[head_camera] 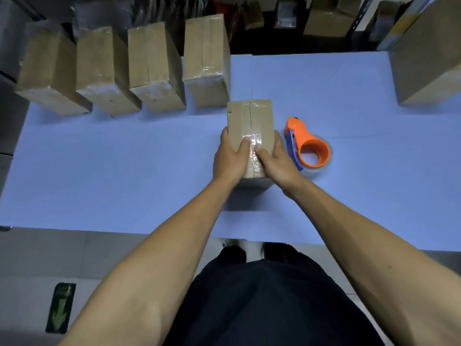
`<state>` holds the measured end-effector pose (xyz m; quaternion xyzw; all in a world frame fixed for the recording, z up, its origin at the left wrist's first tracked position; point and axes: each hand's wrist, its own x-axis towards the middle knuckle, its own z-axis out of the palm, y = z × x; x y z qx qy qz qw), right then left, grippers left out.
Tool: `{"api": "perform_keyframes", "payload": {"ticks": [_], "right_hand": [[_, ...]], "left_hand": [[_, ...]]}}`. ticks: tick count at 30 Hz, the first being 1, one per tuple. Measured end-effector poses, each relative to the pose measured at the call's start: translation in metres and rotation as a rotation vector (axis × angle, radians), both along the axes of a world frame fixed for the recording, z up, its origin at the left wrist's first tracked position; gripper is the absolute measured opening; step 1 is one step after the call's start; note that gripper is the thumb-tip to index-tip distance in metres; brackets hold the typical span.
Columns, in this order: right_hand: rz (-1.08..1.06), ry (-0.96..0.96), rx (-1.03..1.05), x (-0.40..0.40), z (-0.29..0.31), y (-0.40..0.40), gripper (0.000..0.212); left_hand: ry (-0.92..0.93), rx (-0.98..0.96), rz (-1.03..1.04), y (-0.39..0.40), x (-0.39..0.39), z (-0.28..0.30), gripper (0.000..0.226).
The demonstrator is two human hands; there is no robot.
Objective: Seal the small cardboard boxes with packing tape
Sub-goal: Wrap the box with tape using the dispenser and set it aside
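A small cardboard box (250, 136) stands near the centre of the blue table (124, 176), held between my two hands. My left hand (230, 159) wraps its left side, thumb laid on top along the clear tape strip (253, 148) that runs down the middle seam. My right hand (275, 161) clasps the right side, thumb pressed onto the same strip, so both hands are clamped on the box, with the thumbs nearly touching.

At three o'clock from the box, just beside my right hand, an orange tape dispenser (308, 144) with a blue handle lies on the table, apart from the box.

Farther off, from ten to twelve o'clock, a row of four taped boxes (154, 68) lines the far edge. At two o'clock, well apart, a large carton (429, 58) sits at the table's far right corner.
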<state>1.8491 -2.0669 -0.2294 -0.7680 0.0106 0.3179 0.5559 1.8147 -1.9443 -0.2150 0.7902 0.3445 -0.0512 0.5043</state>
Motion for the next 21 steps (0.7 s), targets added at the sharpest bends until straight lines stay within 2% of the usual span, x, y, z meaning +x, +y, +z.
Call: {"api": "perform_keyframes", "payload": {"ticks": [2,6,8,11,13,15,19,21], "right_hand": [[0.079,0.016,-0.030,0.005,0.013,-0.001,0.084],[0.276,0.006,-0.087,0.014,0.025,-0.016,0.063],[0.230,-0.078,-0.150,0.024,0.023,-0.030,0.046],[0.080,-0.341,-0.497,0.042,0.008,-0.054,0.037],[0.115,-0.357,-0.692,0.050,-0.004,-0.068,0.035],[0.201,-0.308,-0.713,0.055,-0.011,-0.077,0.046],[0.309,-0.292,-0.627,0.064,-0.017,-0.077,0.085],[0.335,-0.278,-0.622,0.069,-0.022,-0.073,0.088]], "left_hand": [[0.080,0.127,-0.004,-0.002,0.015,0.007,0.051],[0.135,0.357,-0.132,-0.017,0.027,0.011,0.084],[0.157,0.449,-0.202,-0.019,0.025,0.008,0.088],[0.175,0.518,-0.252,-0.015,0.022,0.004,0.087],[0.168,0.577,-0.338,-0.017,0.024,0.004,0.087],[0.159,0.622,-0.463,-0.019,0.027,0.004,0.085],[0.167,0.694,-0.636,-0.016,0.034,0.006,0.081],[0.144,0.745,-0.692,-0.013,0.036,0.008,0.076]]}}
